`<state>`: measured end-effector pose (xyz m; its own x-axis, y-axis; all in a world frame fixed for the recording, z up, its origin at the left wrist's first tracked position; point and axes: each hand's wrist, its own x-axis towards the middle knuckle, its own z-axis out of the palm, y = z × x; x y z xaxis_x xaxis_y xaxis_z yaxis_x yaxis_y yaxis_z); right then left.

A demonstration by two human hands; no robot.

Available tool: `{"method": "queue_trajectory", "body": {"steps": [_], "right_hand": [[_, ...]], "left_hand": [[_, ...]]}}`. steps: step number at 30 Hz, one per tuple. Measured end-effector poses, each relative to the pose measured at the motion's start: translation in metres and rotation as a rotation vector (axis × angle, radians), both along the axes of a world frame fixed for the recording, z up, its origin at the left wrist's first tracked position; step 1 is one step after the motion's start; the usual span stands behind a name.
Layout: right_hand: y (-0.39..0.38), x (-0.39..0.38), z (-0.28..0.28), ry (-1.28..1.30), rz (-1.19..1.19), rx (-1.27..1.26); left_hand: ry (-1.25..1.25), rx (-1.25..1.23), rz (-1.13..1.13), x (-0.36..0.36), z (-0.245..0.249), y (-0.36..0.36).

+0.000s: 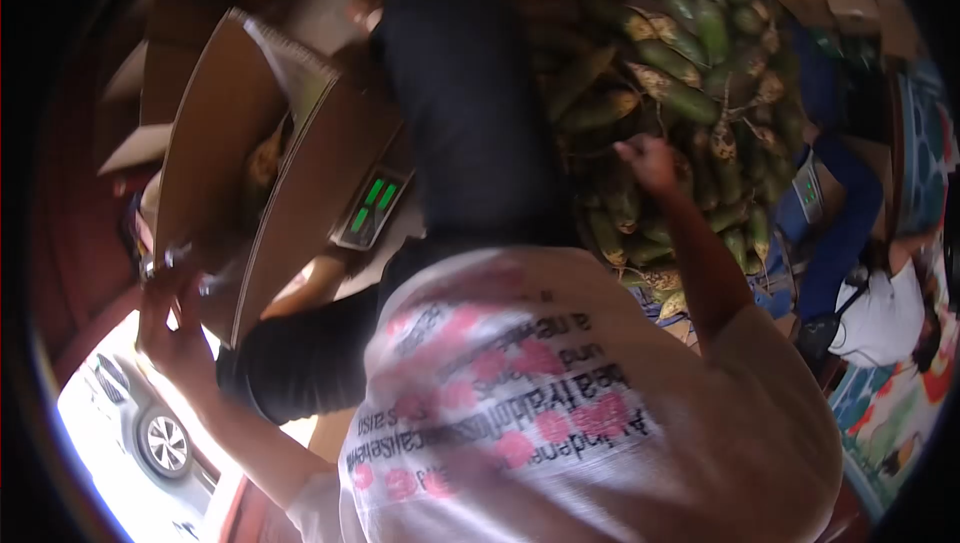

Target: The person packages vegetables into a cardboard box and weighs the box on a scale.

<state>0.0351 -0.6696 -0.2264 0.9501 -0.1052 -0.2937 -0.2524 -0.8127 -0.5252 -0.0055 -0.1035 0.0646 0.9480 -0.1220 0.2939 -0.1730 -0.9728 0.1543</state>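
My left hand (172, 318) is at the near left rim of an open cardboard box (290, 183), its fingers bent over the edge beside some shiny clear material. Inside the box, in shadow, part of a brownish-green vegetable (264, 158) shows. A scale display (370, 208) with green lit digits stands against the box's right side. My right hand (650, 163) is over a large pile of long green vegetables (680, 93) with yellowish-brown ends. Its fingers are curled together, and what they hold is too small to tell.
More cardboard boxes (150, 83) stand at the upper left. My dark-trousered legs lie between box and pile. At the right are another person in a white top (885, 318), a second display (808, 193) and a patterned cloth (905, 393). A car (150, 433) shows at the lower left.
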Motion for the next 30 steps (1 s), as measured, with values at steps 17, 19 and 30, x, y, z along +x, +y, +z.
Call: {"method": "queue_trajectory", "body": {"steps": [17,19,30], "right_hand": [[-0.023,-0.057,-0.022,-0.070,0.017,-0.208],[-0.024,-0.064,-0.020,-0.168,0.003,-0.240],[-0.069,-0.099,-0.004,-0.113,-0.506,-0.216]], "left_hand": [[0.311,-0.408,0.075,-0.001,-0.046,-0.061],[0.328,-0.401,0.085,0.004,-0.045,-0.068],[0.256,-0.318,-0.027,0.011,-0.052,-0.067]]}}
